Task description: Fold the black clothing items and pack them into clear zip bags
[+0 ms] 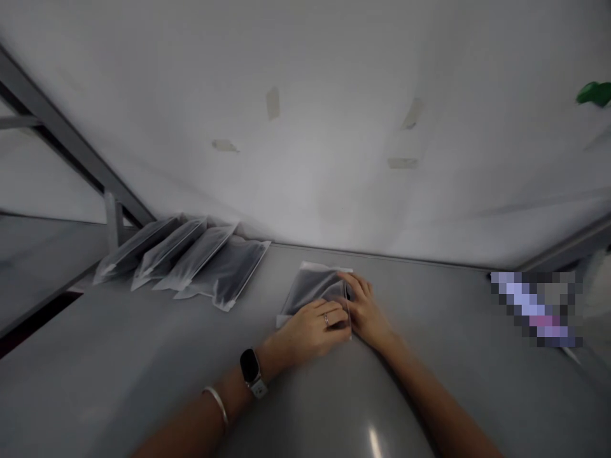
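A frosted clear bag (310, 284) with dark folded fabric inside lies on the grey table in front of me. My left hand (317, 324), with a ring and a watch at the wrist, rests over the bag's near right part, its fingers bent at the edge. At the bag's right edge, my right hand (365, 312) grips the side, fingers curled along it and partly over the top corner. Several similar filled bags (238, 264) lie overlapping in a row at the left.
A white wall (334, 127) with bits of tape rises behind the table (429, 305). Grey metal frame bars (71, 137) stand at the left. A pixelated purple and white object (532, 310) lies at the right. Something green (594, 93) is at the upper right.
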### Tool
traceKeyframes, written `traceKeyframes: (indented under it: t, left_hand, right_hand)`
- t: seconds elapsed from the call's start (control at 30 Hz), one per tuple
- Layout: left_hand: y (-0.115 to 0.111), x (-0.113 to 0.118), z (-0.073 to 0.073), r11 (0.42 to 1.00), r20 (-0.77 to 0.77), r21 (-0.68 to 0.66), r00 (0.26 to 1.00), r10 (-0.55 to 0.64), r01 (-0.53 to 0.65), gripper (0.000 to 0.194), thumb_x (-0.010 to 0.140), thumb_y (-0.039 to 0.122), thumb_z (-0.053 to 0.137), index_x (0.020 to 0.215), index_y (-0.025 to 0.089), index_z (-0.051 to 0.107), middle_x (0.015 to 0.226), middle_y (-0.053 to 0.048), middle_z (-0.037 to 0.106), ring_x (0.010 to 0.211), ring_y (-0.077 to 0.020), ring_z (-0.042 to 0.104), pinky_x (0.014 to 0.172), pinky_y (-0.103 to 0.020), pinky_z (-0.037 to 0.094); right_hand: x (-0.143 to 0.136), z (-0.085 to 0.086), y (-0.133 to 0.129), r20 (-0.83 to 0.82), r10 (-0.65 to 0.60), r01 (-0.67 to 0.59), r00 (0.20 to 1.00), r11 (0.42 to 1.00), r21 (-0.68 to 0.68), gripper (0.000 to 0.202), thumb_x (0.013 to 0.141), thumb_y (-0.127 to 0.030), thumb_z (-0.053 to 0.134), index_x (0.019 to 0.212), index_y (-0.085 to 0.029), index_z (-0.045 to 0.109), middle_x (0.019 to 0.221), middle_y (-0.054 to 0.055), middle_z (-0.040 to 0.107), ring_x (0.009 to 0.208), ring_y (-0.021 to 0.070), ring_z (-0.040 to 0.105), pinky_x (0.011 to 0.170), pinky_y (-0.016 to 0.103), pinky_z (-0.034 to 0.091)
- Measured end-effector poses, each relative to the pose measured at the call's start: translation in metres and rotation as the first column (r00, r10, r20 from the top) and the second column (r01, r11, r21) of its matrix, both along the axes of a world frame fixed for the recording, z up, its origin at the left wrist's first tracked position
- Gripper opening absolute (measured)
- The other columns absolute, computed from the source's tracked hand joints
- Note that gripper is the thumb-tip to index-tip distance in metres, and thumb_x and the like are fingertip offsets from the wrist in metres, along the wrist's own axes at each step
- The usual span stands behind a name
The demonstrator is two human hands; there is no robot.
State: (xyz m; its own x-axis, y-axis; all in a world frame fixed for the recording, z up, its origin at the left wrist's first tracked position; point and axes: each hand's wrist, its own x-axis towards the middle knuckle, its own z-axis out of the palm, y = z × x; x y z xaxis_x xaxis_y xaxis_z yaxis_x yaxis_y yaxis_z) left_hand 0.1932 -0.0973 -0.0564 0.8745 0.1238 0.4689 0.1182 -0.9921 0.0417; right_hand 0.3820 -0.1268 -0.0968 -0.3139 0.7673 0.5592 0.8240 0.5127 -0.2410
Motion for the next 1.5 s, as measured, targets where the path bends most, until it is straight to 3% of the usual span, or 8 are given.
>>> traceKeyframes:
  t: [0.2, 0.43, 0.67, 0.83, 1.1, 1.2, 1.37, 1.5]
  left_hand:
    - [0.021, -0.007, -0.008, 0.974, -0.098, -0.176, 0.987, 0.125, -0.141, 0.066, 0.083, 0.018, 0.060, 0.143, 0.030, 0.035, 0.146, -0.010, 0.041, 0.139, -0.0323, 0.031, 0.106, -0.056, 0.038]
    - [0.045, -0.025, -0.007, 0.858, -0.196, -0.424, 0.954, 0.225, -0.289, 0.098, 0.064, -0.014, 0.031, 0.150, 0.032, 0.019, 0.153, -0.003, 0.035, 0.138, -0.0191, 0.037, 0.112, -0.043, 0.038]
    - [0.047, -0.050, -0.008, 0.867, -0.235, -0.249, 0.895, 0.378, -0.432, 0.084, 0.074, -0.011, 0.030, 0.146, 0.031, 0.031, 0.146, -0.005, 0.046, 0.134, -0.0195, 0.044, 0.109, -0.041, 0.040]
    - [0.058, -0.074, -0.026, 0.765, -0.375, -0.043, 0.720, 0.584, -0.643, 0.069, 0.077, -0.004, 0.041, 0.141, 0.023, 0.041, 0.144, -0.018, 0.045, 0.134, -0.0326, 0.041, 0.101, -0.050, 0.044]
    - [0.065, -0.081, 0.015, 0.818, -0.368, -0.420, 0.898, 0.242, -0.393, 0.084, 0.059, 0.049, 0.082, 0.133, 0.026, 0.052, 0.156, -0.017, 0.024, 0.141, -0.0445, 0.021, 0.103, -0.059, 0.036]
    - [0.050, -0.050, 0.021, 0.685, -0.145, -0.685, 0.968, 0.205, -0.248, 0.074, 0.079, 0.050, 0.067, 0.143, 0.030, 0.037, 0.157, -0.014, 0.022, 0.140, -0.0339, 0.030, 0.102, -0.050, 0.043]
    - [0.022, -0.006, -0.005, 0.276, 0.151, -0.955, 0.977, 0.150, 0.105, 0.059, 0.093, 0.032, 0.052, 0.146, 0.030, 0.026, 0.144, -0.016, 0.044, 0.106, -0.0204, 0.064, 0.082, -0.034, 0.057]
    - [0.018, -0.001, -0.024, 0.233, 0.195, -0.963, 0.951, 0.240, 0.138, 0.069, 0.089, 0.024, 0.056, 0.147, 0.030, 0.018, 0.127, -0.013, 0.058, 0.092, -0.0176, 0.067, 0.068, -0.028, 0.057]
  right_hand:
    - [0.011, -0.013, 0.007, -0.332, 0.043, -0.069, 0.942, 0.995, -0.068, 0.044, 0.082, -0.003, 0.042, 0.119, -0.023, 0.057, 0.152, 0.010, 0.026, 0.134, 0.0249, 0.041, 0.104, 0.043, 0.045]
    - [0.024, -0.011, 0.011, -0.548, -0.064, 0.026, 0.834, 0.997, -0.077, 0.038, 0.073, -0.003, 0.041, 0.102, -0.022, 0.058, 0.147, 0.012, 0.037, 0.135, 0.0257, 0.041, 0.105, 0.052, 0.039]
    - [0.033, -0.019, 0.016, -0.721, -0.171, 0.197, 0.671, 0.979, -0.049, 0.023, 0.093, -0.030, 0.041, 0.109, -0.020, 0.056, 0.129, 0.016, 0.056, 0.103, 0.0238, 0.064, 0.082, 0.039, 0.055]
    - [0.042, -0.025, 0.021, -0.777, -0.175, 0.279, 0.604, 0.960, 0.000, 0.026, 0.095, -0.034, 0.036, 0.112, -0.023, 0.053, 0.120, 0.015, 0.061, 0.101, 0.0257, 0.064, 0.076, 0.042, 0.056]
    - [0.031, -0.004, 0.009, -0.757, -0.131, 0.242, 0.640, 0.970, 0.037, 0.022, 0.093, -0.033, 0.040, 0.100, -0.020, 0.056, 0.134, 0.017, 0.050, 0.118, 0.0314, 0.054, 0.094, 0.053, 0.046]
    - [0.017, 0.007, -0.001, -0.684, -0.083, 0.189, 0.725, 0.979, 0.082, 0.022, 0.089, -0.036, 0.046, 0.096, -0.022, 0.060, 0.137, 0.012, 0.046, 0.128, 0.0326, 0.046, 0.103, 0.057, 0.037]
    - [-0.002, 0.013, -0.010, -0.548, 0.010, 0.077, 0.837, 0.988, 0.136, 0.020, 0.088, -0.032, 0.047, 0.104, -0.027, 0.058, 0.142, 0.009, 0.040, 0.131, 0.0313, 0.043, 0.101, 0.052, 0.043]
    - [-0.007, 0.017, -0.012, -0.521, 0.064, -0.013, 0.851, 0.995, 0.101, 0.036, 0.088, -0.022, 0.046, 0.124, -0.027, 0.050, 0.139, 0.011, 0.041, 0.129, 0.0280, 0.045, 0.102, 0.049, 0.043]
